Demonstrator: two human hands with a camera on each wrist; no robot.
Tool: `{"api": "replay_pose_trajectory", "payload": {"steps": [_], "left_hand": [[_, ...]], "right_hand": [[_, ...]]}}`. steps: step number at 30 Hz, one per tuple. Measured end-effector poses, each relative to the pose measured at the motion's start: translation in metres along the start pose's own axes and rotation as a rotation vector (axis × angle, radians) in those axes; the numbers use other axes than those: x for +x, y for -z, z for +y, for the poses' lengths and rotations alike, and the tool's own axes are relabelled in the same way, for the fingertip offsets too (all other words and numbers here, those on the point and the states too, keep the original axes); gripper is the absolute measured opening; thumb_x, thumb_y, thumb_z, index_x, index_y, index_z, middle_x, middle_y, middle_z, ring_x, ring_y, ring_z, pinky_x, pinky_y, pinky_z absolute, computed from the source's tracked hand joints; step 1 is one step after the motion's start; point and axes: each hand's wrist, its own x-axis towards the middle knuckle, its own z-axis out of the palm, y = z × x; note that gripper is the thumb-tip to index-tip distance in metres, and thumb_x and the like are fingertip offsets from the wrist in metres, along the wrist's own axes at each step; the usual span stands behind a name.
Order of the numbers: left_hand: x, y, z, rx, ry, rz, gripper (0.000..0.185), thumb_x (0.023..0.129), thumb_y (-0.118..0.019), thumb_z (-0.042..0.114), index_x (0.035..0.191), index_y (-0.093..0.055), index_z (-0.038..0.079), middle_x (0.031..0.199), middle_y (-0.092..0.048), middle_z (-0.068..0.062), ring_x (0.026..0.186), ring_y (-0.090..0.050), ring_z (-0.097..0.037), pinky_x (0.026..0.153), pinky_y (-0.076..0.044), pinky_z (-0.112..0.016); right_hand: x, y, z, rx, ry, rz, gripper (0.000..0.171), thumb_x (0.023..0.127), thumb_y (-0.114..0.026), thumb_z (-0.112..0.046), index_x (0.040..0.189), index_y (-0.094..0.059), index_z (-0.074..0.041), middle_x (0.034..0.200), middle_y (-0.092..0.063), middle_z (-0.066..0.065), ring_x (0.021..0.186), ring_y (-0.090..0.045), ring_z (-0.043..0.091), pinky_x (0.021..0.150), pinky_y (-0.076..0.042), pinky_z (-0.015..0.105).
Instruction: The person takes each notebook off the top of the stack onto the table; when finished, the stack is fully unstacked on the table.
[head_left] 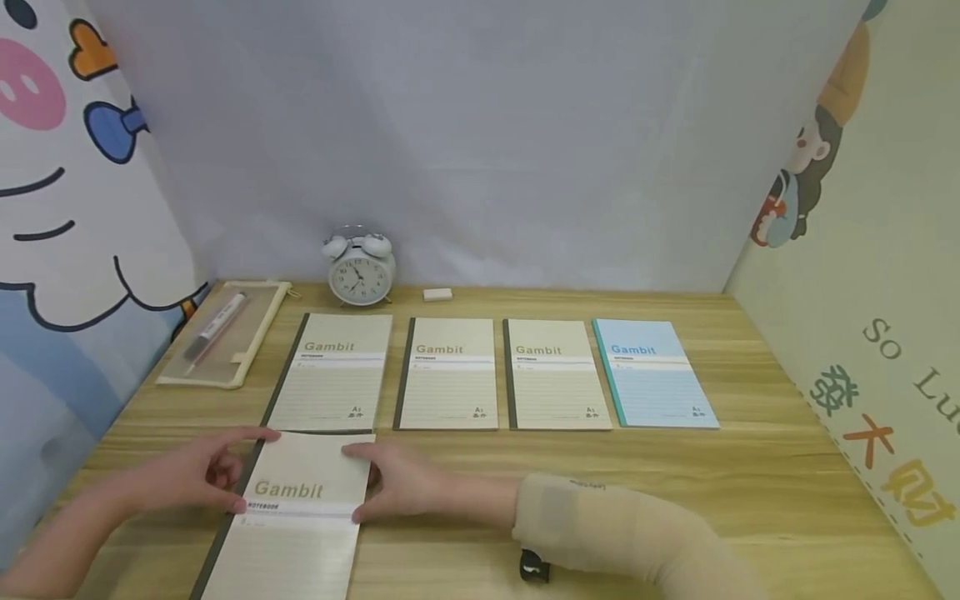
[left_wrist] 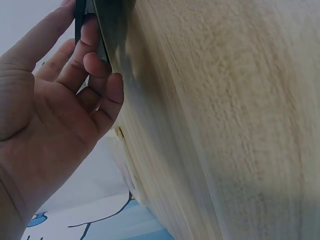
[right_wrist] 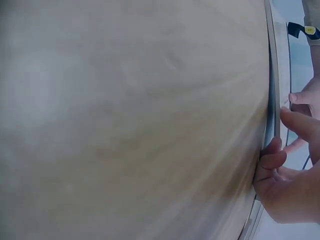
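Right now, the left hand is gripping the front notebook by its dark spine, the index finger stretching to the top corner, the thumb pressing lower down and the other fingers curling inward. The right hand is pinching the opposite edge between thumb and fingers. The notebook is lying between both hands, cover up, its lower end running out of the head view. The bare left forearm is slanting in from the lower left; the right, wearing a beige sleeve, is stretching across from the lower right. Beyond the fingertips, the notebook's top edge is meeting the leftmost beige notebook, while two more beige notebooks and a blue notebook are continuing that row rightward.
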Motion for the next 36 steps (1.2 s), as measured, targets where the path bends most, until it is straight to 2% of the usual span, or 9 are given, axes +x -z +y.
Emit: {"api": "replay_pose_trajectory", "payload": {"steps": [5, 10, 14, 18, 22, 24, 29, 32, 36], "left_hand": [[0.001, -0.002, -0.004, 0.028, 0.012, -0.019, 0.08, 0.079, -0.075, 0.026, 0.142, -0.032, 0.002, 0.066, -0.049, 0.007, 0.057, -0.045, -0.001, 0.049, -0.04, -0.023], [0.003, -0.001, -0.006, 0.066, 0.012, -0.005, 0.079, 0.078, -0.076, 0.027, 0.14, -0.034, 0.001, 0.064, -0.046, 0.008, 0.056, -0.043, 0.0, 0.048, -0.039, -0.022], [0.004, 0.001, -0.006, 0.11, 0.049, 0.0, 0.081, 0.076, -0.077, 0.031, 0.14, -0.035, 0.002, 0.064, -0.049, 0.008, 0.055, -0.045, -0.001, 0.048, -0.039, -0.021], [0.005, 0.002, -0.006, 0.132, 0.082, -0.008, 0.082, 0.075, -0.078, 0.032, 0.14, -0.036, 0.001, 0.065, -0.052, 0.007, 0.056, -0.047, -0.002, 0.049, -0.04, -0.021], [0.004, 0.005, -0.006, 0.14, 0.064, 0.015, 0.077, 0.077, -0.077, 0.03, 0.137, -0.04, 0.0, 0.065, -0.049, 0.007, 0.057, -0.045, -0.002, 0.049, -0.039, -0.021], [0.003, 0.008, -0.006, 0.15, 0.044, 0.042, 0.072, 0.078, -0.076, 0.029, 0.136, -0.042, 0.001, 0.066, -0.049, 0.007, 0.057, -0.045, -0.001, 0.049, -0.04, -0.022], [0.006, 0.016, -0.002, 0.237, -0.022, 0.153, 0.066, 0.081, -0.075, 0.026, 0.134, -0.045, 0.001, 0.075, -0.054, 0.007, 0.065, -0.048, -0.001, 0.053, -0.042, -0.022], [0.012, 0.021, 0.002, 0.312, -0.064, 0.248, 0.066, 0.08, -0.076, 0.023, 0.133, -0.047, -0.003, 0.081, -0.055, 0.007, 0.072, -0.048, 0.0, 0.056, -0.042, -0.022], [0.022, 0.03, 0.009, 0.421, -0.064, 0.369, 0.067, 0.077, -0.078, 0.025, 0.131, -0.05, -0.002, 0.091, -0.057, 0.002, 0.083, -0.049, -0.006, 0.06, -0.043, -0.024]], "right_hand": [[0.005, 0.004, -0.003, -0.074, 0.001, -0.047, 0.076, 0.073, -0.082, -0.024, 0.137, -0.047, -0.003, 0.078, -0.06, -0.007, 0.068, -0.049, -0.004, 0.063, -0.04, 0.008], [0.008, 0.007, -0.005, -0.098, -0.003, -0.066, 0.073, 0.075, -0.08, -0.025, 0.137, -0.048, -0.005, 0.068, -0.052, -0.009, 0.063, -0.045, -0.003, 0.058, -0.038, 0.008], [0.011, 0.009, -0.003, -0.107, 0.002, -0.09, 0.07, 0.078, -0.078, -0.025, 0.138, -0.047, -0.006, 0.065, -0.051, -0.01, 0.058, -0.044, -0.002, 0.054, -0.037, 0.01], [0.011, 0.012, 0.0, -0.072, 0.009, -0.121, 0.068, 0.08, -0.076, -0.023, 0.139, -0.047, -0.006, 0.061, -0.05, -0.009, 0.053, -0.042, -0.002, 0.05, -0.036, 0.011], [0.01, 0.016, 0.004, -0.008, 0.015, -0.138, 0.067, 0.08, -0.076, -0.021, 0.139, -0.047, -0.006, 0.065, -0.05, -0.008, 0.056, -0.043, -0.002, 0.053, -0.038, 0.011], [0.009, 0.019, 0.006, 0.005, 0.011, -0.135, 0.066, 0.08, -0.076, -0.02, 0.138, -0.048, -0.007, 0.069, -0.051, -0.008, 0.06, -0.045, -0.001, 0.056, -0.039, 0.011], [0.007, 0.029, 0.006, -0.051, 0.008, -0.096, 0.061, 0.08, -0.076, -0.024, 0.135, -0.052, -0.011, 0.078, -0.057, -0.008, 0.068, -0.047, -0.002, 0.062, -0.04, 0.011], [0.006, 0.039, 0.005, -0.064, -0.001, -0.08, 0.059, 0.083, -0.073, -0.026, 0.136, -0.051, -0.011, 0.081, -0.059, -0.009, 0.063, -0.046, 0.0, 0.059, -0.04, 0.012], [0.008, 0.055, 0.002, -0.038, -0.044, -0.054, 0.056, 0.086, -0.07, -0.027, 0.137, -0.05, -0.013, 0.089, -0.061, -0.007, 0.059, -0.046, 0.002, 0.056, -0.041, 0.016]]}}
